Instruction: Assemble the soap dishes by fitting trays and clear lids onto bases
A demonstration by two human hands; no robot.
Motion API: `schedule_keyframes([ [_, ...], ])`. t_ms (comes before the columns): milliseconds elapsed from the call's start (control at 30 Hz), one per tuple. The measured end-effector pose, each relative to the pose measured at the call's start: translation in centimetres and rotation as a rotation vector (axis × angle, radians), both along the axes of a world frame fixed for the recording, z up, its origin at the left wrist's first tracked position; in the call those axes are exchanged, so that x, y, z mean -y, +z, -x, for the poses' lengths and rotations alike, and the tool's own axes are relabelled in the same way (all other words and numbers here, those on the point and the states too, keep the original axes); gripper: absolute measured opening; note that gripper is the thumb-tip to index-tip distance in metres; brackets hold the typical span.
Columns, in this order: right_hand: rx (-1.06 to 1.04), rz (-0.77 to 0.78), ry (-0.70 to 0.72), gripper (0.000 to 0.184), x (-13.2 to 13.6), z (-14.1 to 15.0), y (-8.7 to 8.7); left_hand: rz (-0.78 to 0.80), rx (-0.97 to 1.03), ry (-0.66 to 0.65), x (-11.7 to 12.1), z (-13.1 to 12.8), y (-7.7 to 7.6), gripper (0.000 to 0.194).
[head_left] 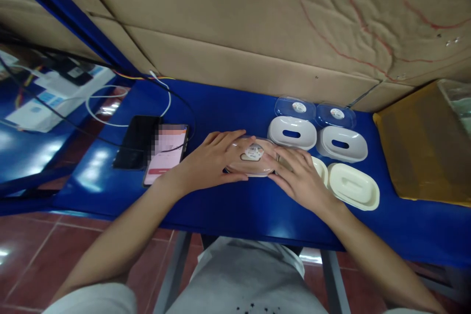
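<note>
We clamp the fingers of our left hand (213, 159) and right hand (300, 176) around a lidded container (253, 163); our right hand partly hides a cream tray (321, 169).

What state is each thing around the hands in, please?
Pink container: clear lid over it, sealing unclear
Left hand: holding container
Right hand: holding container
Phone: screen lit
Black device: dark
White slotted pieces: uncovered
Rear lids: lying flat
Right cream piece: uncovered
Left cream piece: partly hidden
Cardboard box: taped

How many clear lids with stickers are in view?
3: first lid between the left hand and right hand; second lid and third lid side by side near the cardboard wall.
</note>
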State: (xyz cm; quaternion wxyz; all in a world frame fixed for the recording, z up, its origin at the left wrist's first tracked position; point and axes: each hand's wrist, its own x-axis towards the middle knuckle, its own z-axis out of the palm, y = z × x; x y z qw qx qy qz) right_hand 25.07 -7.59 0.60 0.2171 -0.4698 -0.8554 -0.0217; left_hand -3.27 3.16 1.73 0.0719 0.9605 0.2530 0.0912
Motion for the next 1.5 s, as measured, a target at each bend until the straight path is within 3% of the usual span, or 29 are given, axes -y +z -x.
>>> schedule_keyframes([
  [133, -0.002, 0.030, -0.031, 0.077, 0.0, 0.0, 0.0, -0.031, 0.012, 0.018, 0.0, -0.4, -0.3, 0.092],
  [400, 0.010, 0.050, -0.050, 0.070, -0.1, -0.1, -0.1, -0.134, -0.007, 0.031, 0.2, -0.9, -0.6, 0.097],
  [633, 0.020, 0.111, -0.062, 0.073, 0.0, -0.1, -0.1, -0.070, -0.012, 0.055, 0.2, -0.8, -0.8, 0.097],
  [800, 0.014, 0.118, -0.062, 0.072, 0.0, -0.2, 0.0, -0.110, -0.041, 0.047, 0.3, -0.9, -0.9, 0.100],
  [1100, -0.001, 0.104, -0.036, 0.075, 0.0, -0.2, 0.1, -0.108, -0.025, 0.061, 0.2, -1.2, -0.7, 0.087],
  [1333, 0.045, 0.131, -0.019, 0.075, -0.1, -0.8, -0.1, -0.082, 0.056, 0.137, 0.2, -1.4, -0.5, 0.069],
  [1500, 0.006, 0.086, -0.118, 0.066, -0.6, -2.4, 0.9, -0.117, 0.064, 0.316, -2.8, -1.5, 0.4, 0.068],
])
